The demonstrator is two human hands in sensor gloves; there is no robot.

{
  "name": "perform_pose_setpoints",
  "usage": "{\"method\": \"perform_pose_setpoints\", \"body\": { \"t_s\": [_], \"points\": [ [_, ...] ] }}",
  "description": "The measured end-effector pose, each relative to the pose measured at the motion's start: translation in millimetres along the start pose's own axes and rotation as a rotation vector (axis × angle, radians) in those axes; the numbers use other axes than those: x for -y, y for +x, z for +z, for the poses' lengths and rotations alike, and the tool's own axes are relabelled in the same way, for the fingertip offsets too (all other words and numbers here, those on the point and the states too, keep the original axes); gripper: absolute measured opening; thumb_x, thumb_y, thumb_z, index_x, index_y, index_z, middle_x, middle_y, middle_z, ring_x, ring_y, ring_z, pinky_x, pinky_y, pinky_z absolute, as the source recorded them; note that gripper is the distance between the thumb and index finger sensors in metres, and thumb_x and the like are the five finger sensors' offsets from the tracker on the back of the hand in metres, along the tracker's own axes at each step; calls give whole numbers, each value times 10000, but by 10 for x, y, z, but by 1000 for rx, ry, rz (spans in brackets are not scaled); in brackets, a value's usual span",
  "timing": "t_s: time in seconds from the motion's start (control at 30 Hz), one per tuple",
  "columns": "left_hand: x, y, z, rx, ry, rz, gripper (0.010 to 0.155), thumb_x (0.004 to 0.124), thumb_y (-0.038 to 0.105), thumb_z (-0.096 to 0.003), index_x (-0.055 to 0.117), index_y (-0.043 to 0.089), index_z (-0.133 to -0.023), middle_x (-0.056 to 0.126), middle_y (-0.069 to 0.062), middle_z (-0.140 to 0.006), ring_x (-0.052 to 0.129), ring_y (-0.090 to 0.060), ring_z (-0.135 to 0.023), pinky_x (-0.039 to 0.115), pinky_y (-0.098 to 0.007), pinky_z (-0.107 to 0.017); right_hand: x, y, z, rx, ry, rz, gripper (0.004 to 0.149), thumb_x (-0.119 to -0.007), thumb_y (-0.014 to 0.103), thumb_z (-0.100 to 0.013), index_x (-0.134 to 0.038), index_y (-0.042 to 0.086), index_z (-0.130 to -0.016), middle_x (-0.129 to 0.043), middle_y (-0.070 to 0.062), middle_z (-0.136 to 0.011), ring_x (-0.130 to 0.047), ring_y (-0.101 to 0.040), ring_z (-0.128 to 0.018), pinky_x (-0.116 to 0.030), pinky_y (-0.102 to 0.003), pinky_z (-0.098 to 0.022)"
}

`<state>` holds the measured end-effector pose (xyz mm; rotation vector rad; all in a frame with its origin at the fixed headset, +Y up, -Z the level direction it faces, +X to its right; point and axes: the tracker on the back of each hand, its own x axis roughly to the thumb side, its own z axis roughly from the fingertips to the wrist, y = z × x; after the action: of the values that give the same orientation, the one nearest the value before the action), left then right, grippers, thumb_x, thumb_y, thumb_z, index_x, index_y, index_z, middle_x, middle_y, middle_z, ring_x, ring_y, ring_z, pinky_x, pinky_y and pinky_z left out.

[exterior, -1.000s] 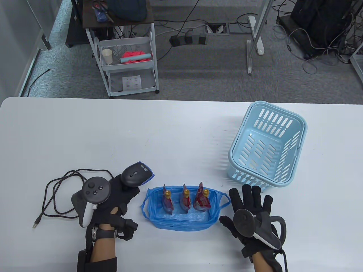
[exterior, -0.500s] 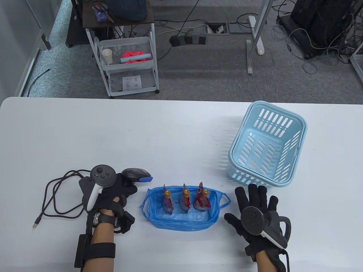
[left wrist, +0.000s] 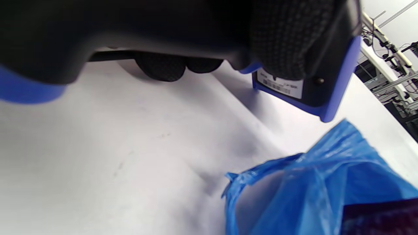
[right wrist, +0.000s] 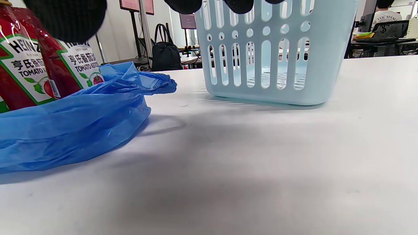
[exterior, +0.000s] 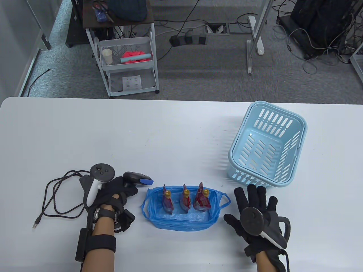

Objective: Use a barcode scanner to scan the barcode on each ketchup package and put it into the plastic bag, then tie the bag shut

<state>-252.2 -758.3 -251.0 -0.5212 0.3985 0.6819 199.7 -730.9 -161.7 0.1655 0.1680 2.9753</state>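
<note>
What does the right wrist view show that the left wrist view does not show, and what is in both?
Only the right wrist view shows the light blue slotted plastic basket and the red ketchup packages with their printed labels. Only the left wrist view shows the black and blue barcode scanner, gripped by the left hand's fingers. Both show the blue plastic bag on the white table.

Plastic bag (exterior: 181, 219) bright blue; ketchup packages (exterior: 185, 199) red, gold caps, white-and-green labels. Slotted basket (exterior: 295, 150) pale blue, table (exterior: 141, 130) white. Barcode scanner (exterior: 136, 179) black with blue trim; gloves black on left hand (exterior: 113, 191) and right hand (exterior: 255, 209).
</note>
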Motion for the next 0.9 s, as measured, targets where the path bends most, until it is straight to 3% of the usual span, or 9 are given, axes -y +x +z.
{"method": "perform_pose_setpoints", "body": {
  "t_s": [0.17,0.5,0.9],
  "points": [
    [19,44,29,-38,38,-88,743,784,595,-431,676,159,-1022,830,-37,-892,956,-292,-726,784,-475,-594,-8,26,2,5,7,9,889,-686,642,-492,-306,202,-1165,-222,-239,-1204,-175,-501,-1094,-151,-739,-722],
    [7,113,119,-48,95,-154,835,767,609,-433,548,151,-1095,702,-99,-1018,870,-374,-837,729,-532,-644,-21,57,6,14,10,21,885,-688,639,-494,-309,203,-1164,-225,-239,-1204,-178,-501,-1093,-152,-740,-721],
    [-81,63,166,-73,146,-202,738,742,554,-466,589,170,-1077,720,-92,-1010,876,-380,-839,731,-535,-641,-28,80,20,10,16,21,884,-690,635,-494,-310,203,-1164,-228,-239,-1203,-181,-504,-1092,-155,-739,-722]
  ]
}}
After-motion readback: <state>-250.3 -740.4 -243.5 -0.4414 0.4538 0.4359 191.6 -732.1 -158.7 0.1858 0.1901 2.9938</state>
